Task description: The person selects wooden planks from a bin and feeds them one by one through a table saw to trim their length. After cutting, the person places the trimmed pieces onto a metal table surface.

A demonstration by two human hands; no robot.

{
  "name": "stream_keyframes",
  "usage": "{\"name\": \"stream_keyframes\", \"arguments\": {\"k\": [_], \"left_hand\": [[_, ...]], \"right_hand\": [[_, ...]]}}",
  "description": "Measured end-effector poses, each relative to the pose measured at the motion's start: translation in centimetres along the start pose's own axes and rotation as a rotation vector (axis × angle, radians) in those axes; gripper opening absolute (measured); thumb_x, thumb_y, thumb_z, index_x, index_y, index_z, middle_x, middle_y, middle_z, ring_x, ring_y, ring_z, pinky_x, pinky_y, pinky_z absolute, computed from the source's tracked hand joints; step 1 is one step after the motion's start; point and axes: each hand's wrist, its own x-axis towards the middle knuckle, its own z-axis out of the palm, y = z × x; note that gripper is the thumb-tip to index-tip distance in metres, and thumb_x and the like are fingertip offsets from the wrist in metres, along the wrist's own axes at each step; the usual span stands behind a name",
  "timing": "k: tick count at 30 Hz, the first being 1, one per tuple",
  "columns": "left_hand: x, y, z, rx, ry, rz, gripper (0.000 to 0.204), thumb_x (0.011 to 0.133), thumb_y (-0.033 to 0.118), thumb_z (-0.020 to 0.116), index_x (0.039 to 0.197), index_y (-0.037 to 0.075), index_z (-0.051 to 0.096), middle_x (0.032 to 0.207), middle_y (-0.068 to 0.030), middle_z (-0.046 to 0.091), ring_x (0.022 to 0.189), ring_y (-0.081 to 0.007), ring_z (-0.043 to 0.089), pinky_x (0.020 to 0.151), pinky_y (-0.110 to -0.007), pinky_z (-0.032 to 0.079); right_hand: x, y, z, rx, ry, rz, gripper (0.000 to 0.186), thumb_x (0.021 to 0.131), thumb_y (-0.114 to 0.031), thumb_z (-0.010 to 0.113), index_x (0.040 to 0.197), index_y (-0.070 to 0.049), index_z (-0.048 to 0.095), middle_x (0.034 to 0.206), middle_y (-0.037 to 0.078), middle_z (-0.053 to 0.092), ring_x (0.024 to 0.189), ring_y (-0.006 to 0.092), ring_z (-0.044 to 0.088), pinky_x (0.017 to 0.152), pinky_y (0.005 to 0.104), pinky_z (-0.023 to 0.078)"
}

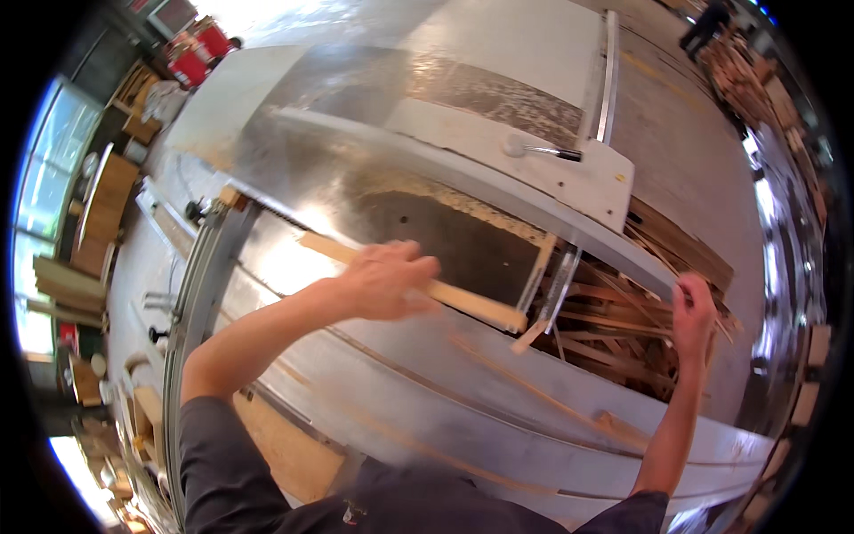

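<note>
A pale wooden strip (480, 304) lies at a slant across the metal saw table (382, 347), beside a dark inset plate. Over the strip's middle is my left hand (387, 280), its fingers curled and its lower edge smeared by motion. Whether it grips the strip is hidden. My right hand (694, 316) is raised at the right, by the end of the long metal fence (463, 182), above a heap of wooden offcuts (614, 329). Its fingers are curled in; what they hold, if anything, does not show.
A black-handled lever (551, 153) sits on the fence's white mount. Thin strips and a small wood piece (623, 429) lie nearer me on the table. A metal rail (205, 285) borders the left side. At the far right stands another person (709, 25) near stacked wood.
</note>
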Motion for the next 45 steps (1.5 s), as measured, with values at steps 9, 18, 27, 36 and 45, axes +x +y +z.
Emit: {"name": "stream_keyframes", "arguments": {"k": [9, 18, 27, 36, 45], "left_hand": [[8.7, -9.8, 0.9, 0.235, 0.528, 0.066, 0.029, 0.077, -0.002, 0.063, 0.104, 0.007, 0.063, 0.091, -0.0121, 0.058, 0.090, -0.0336, 0.057, 0.082, -0.047, 0.046], [20.5, -4.3, 5.2, 0.187, 0.540, 0.269, 0.030, 0.080, 0.004, 0.060, 0.110, 0.004, 0.063, 0.105, -0.0141, 0.061, 0.104, -0.0344, 0.057, 0.088, -0.047, 0.045], [21.3, -2.5, 6.6, 0.171, 0.563, 0.070, 0.008, 0.075, 0.004, 0.061, 0.083, 0.006, 0.060, 0.091, -0.0126, 0.056, 0.095, -0.0333, 0.056, 0.080, -0.045, 0.044], [14.4, 0.3, 8.3, 0.186, 0.534, 0.049, 0.006, 0.076, 0.005, 0.063, 0.081, 0.007, 0.061, 0.088, -0.0113, 0.056, 0.091, -0.0324, 0.056, 0.077, -0.045, 0.044], [7.3, 2.2, 10.7, 0.157, 0.461, 0.070, 0.008, 0.076, 0.008, 0.063, 0.084, 0.007, 0.062, 0.088, -0.0110, 0.057, 0.090, -0.0314, 0.056, 0.079, -0.044, 0.045]], "right_hand": [[12.4, 10.4, 11.7, -0.362, -0.408, 0.171, 0.033, 0.086, -0.008, 0.057, 0.117, -0.001, 0.067, 0.122, 0.020, 0.066, 0.115, 0.0372, 0.062, 0.099, 0.0452, 0.050], [17.2, 15.5, 20.3, -0.585, -0.674, 0.190, 0.022, 0.084, -0.011, 0.063, 0.099, -0.001, 0.076, 0.110, 0.018, 0.073, 0.104, 0.0353, 0.069, 0.087, 0.0449, 0.056], [17.6, 12.9, 19.2, -0.730, -0.520, -0.007, 0.017, 0.078, -0.015, 0.064, 0.086, -0.009, 0.078, 0.092, 0.014, 0.075, 0.091, 0.0290, 0.073, 0.077, 0.0403, 0.057], [10.4, 10.6, 18.2, -0.716, -0.511, -0.017, 0.015, 0.080, -0.016, 0.065, 0.088, -0.010, 0.077, 0.088, 0.013, 0.075, 0.087, 0.0294, 0.073, 0.074, 0.0412, 0.057], [2.4, 7.7, 16.1, -0.662, -0.472, -0.025, 0.012, 0.083, -0.014, 0.062, 0.084, -0.008, 0.072, 0.082, 0.016, 0.073, 0.082, 0.0320, 0.073, 0.072, 0.0431, 0.056]]}}
